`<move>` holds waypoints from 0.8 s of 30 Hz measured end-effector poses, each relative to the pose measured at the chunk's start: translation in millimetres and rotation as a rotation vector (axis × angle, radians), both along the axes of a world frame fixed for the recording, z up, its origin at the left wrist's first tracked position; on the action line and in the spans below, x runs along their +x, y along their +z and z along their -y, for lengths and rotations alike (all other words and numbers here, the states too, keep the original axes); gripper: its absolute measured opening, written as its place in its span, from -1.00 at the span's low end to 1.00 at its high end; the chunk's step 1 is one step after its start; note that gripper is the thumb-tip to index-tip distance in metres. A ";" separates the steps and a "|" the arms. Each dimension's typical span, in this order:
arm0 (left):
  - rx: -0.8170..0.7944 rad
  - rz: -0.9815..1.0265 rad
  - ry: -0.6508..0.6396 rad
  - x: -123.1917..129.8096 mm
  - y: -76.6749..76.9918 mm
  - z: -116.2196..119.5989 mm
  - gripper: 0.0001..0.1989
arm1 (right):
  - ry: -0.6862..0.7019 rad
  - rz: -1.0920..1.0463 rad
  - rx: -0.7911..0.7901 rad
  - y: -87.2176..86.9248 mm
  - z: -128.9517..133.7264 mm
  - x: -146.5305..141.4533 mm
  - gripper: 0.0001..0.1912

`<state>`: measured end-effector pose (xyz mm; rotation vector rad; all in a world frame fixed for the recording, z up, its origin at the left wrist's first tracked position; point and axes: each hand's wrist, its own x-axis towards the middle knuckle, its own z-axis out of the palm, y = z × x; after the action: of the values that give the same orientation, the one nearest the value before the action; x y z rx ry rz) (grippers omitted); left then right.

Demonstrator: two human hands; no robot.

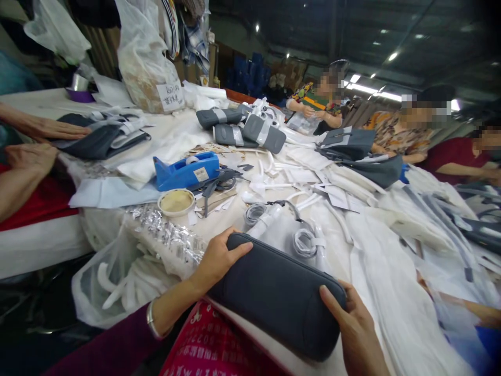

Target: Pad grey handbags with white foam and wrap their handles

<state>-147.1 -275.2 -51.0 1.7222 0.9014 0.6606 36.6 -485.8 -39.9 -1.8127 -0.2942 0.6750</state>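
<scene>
A dark blue-grey handbag (277, 292) lies tilted at the table's front edge, its smooth, rounded long face turned up towards me. My left hand (219, 259) grips its upper left end, thumb on top. At the right end my right hand (354, 313) holds it too, thumb pressed on the face and fingers behind. Just beyond the bag lie a coiled strap in clear wrap (305, 243) and another coil (255, 214), with white-wrapped handle parts beside them. I cannot tell whether they are joined to the bag.
A blue tape dispenser (188, 172) and a round tin of yellowish paste (176, 202) stand left of centre. Several wrapped grey bags (264, 133) lie further back. White strips and paper scraps litter the table. Another person's hands (35, 136) work at left; several people sit opposite.
</scene>
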 end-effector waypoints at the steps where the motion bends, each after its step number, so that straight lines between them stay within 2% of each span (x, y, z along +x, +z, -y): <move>1: 0.049 -0.059 0.034 2.3 -1.9 -0.2 -0.72 | -0.032 -0.017 -0.028 -6.1 -2.9 2.9 -0.28; 4: 0.140 -0.216 0.085 8.1 -6.4 -1.1 -0.72 | -0.094 -0.011 -0.132 -22.1 -8.7 10.0 -0.15; 8: 0.227 -0.366 0.101 13.6 -7.3 4.7 -0.65 | -0.070 0.085 -0.180 -29.9 -10.9 14.5 -0.19; 9: 0.302 -0.402 0.119 15.2 -7.2 8.3 -0.63 | -0.054 0.104 -0.169 -30.2 -11.4 15.0 -0.22; 11: 0.576 -0.457 0.147 18.8 -7.7 16.4 -0.63 | -0.029 0.138 -0.139 -30.6 -12.7 16.0 -0.27; 13: 0.914 -0.449 0.035 22.4 -9.0 22.8 -0.60 | -0.015 0.162 -0.107 -31.6 -13.8 17.4 -0.31; 15: 1.114 -0.401 -0.211 25.1 -10.3 25.2 -0.54 | -0.003 0.198 -0.104 -32.2 -13.2 19.6 -0.34; 17: 1.146 -0.372 -0.393 25.8 -11.2 24.3 -0.52 | 0.039 0.259 -0.130 -30.3 -10.6 22.1 -0.38; 19: 1.111 -0.379 -0.417 24.7 -11.3 22.1 -0.50 | 0.122 0.403 -0.206 -24.5 -8.1 24.8 -0.44; 22: 1.072 -0.374 -0.389 21.8 -10.7 20.6 -0.48 | 0.179 0.889 -0.335 -9.6 -13.6 26.9 -0.47; 24: 1.054 -0.354 -0.388 20.4 -10.3 21.3 -0.48 | 0.208 1.228 -0.309 0.4 -28.0 24.2 -0.53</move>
<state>-126.7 -296.4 -61.3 2.9300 0.3958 0.6081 60.8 -457.7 -39.5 -2.3242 -1.2410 -0.3802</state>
